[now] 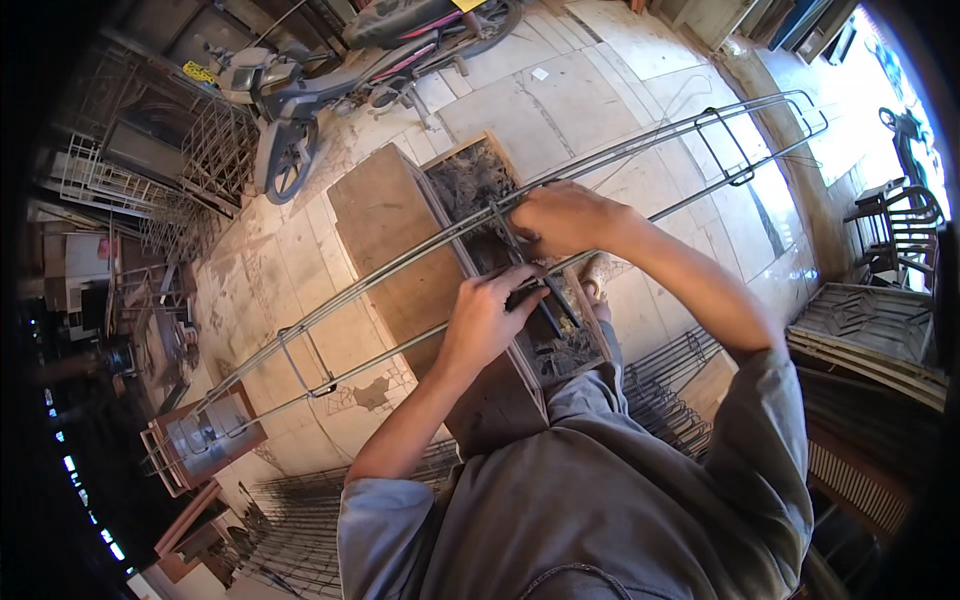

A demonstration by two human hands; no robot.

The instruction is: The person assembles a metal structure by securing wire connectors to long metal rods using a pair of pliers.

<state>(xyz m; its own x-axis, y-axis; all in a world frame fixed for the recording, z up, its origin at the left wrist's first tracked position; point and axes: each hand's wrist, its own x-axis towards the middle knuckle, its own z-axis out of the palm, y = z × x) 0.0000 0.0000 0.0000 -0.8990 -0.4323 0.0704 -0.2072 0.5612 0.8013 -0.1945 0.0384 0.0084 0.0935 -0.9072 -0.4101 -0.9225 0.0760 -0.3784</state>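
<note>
A long, narrow frame of steel rods (400,258) slants from the lower left to the upper right, crossing above a wooden box. Bent wire hoops (722,147) join its rods at intervals. My left hand (490,312) closes its thumb and fingers around a dark hoop side at the middle of the frame. Just beyond it, my right hand (570,220) curls down over the far rods beside the same hoop. Its fingertips are partly hidden, and what they pinch cannot be made out. The two hands nearly meet.
Beneath the frame, the wooden box (385,215) has an open trough of dark scraps (470,180). A motorbike (300,95) stands far left. Stacked rods (320,520) lie at the near left, more hooped rods (665,395) near right. A chair (905,225) stands right.
</note>
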